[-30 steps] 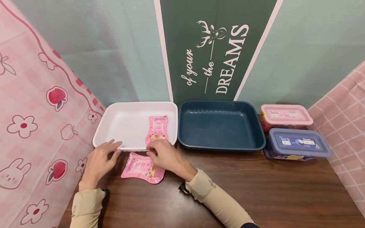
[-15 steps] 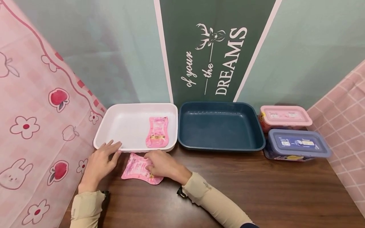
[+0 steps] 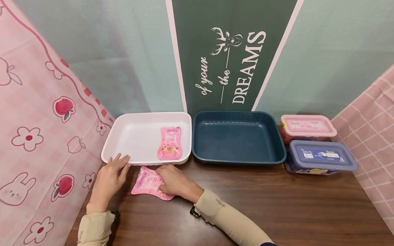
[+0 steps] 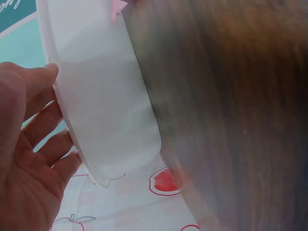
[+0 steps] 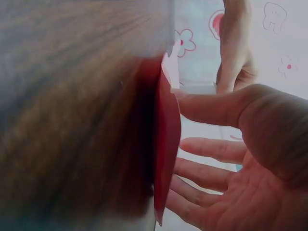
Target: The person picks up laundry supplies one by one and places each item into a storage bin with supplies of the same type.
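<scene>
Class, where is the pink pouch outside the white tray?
In the head view, the pink pouch is left of centre, partly under the right hand, in front of the white tray.

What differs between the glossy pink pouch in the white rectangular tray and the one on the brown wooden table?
The tray's glossy pink pouch lies front to back, uncovered; the second pink pouch, on the brown wooden table, lies side to side, partly covered by the right hand. Both have inward-curving sides.

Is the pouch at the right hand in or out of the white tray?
Out. In the head view, the pink pouch under the right hand lies on the wooden table, in front of the white tray.
</scene>
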`<state>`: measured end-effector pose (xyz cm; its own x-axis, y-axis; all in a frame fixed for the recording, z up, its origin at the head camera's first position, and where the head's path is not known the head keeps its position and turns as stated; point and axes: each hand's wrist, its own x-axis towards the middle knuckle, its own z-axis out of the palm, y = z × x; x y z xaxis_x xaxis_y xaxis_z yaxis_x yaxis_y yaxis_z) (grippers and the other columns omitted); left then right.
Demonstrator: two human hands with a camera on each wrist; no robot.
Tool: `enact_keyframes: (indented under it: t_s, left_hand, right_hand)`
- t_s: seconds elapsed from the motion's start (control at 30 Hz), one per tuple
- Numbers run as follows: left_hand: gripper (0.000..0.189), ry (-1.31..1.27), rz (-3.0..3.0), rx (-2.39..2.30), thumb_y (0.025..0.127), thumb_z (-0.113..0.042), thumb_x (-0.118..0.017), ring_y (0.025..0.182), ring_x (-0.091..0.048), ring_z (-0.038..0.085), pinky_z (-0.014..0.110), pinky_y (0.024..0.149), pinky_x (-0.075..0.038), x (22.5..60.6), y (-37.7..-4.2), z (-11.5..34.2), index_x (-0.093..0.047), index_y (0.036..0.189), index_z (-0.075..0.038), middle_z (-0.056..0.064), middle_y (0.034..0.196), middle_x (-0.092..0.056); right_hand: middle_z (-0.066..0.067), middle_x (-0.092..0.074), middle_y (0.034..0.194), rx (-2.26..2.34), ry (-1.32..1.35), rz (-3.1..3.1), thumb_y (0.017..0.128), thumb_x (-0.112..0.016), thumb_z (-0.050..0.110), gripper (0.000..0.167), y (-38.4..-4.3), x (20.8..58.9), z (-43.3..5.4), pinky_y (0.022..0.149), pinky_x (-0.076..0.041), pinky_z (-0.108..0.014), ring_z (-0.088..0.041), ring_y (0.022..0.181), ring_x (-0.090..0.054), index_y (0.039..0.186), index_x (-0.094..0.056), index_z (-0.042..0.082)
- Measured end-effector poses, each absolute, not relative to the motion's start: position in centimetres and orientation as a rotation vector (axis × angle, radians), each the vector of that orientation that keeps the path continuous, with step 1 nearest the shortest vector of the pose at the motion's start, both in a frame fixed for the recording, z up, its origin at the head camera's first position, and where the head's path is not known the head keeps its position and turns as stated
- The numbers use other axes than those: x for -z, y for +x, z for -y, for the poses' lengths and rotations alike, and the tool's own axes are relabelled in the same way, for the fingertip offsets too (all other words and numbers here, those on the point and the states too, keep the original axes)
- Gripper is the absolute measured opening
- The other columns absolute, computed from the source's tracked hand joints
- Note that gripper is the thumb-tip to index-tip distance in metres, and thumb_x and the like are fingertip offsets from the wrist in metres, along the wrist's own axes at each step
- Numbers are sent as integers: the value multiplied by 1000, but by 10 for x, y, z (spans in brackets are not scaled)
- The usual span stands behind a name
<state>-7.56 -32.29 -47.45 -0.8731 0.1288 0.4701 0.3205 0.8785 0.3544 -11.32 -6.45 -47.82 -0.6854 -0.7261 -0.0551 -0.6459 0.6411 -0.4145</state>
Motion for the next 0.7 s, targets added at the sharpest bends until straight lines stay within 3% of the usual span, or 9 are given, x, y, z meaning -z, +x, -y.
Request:
enact_keyframes:
  t_s: [0.2, 0.43, 0.57, 0.7]
  left_hand:
    - [33, -337, 2610, 622, 91, -1, -80, 124, -67, 53, 74, 111, -42, 477, -77, 326, -76, 124, 6, 26, 123, -75]
    - [31, -367, 2596, 634, 89, 2, -81, 121, -68, 53, 75, 111, -42, 477, -79, 327, -78, 120, 5, 26, 120, -77]
    - [30, -367, 2592, 665, 89, 3, -81, 122, -68, 52, 75, 112, -40, 476, -79, 327, -79, 119, 4, 24, 119, -77]
    - [29, -374, 2582, 689, 88, 3, -82, 123, -68, 51, 76, 113, -39, 476, -80, 326, -80, 118, 3, 23, 119, -78]
  right_hand:
    - [-3, -73, 118, 549, -1054, -2663, 84, -92, 26, 54, -112, 479, 66, 96, -56, -29, -18, 109, -65, 131, -72, 10]
    - [-4, -64, 127, 615, -886, -2562, 84, -91, 20, 67, -109, 474, 64, 97, -55, -27, -14, 108, -59, 144, -64, 10]
    - [-3, -60, 120, 643, -858, -2506, 85, -88, 15, 64, -110, 473, 63, 86, -52, -22, -11, 99, -53, 143, -64, 8]
    - [-3, -61, 116, 650, -867, -2486, 86, -83, 9, 55, -113, 472, 61, 88, -50, -21, -11, 98, -52, 138, -66, 6]
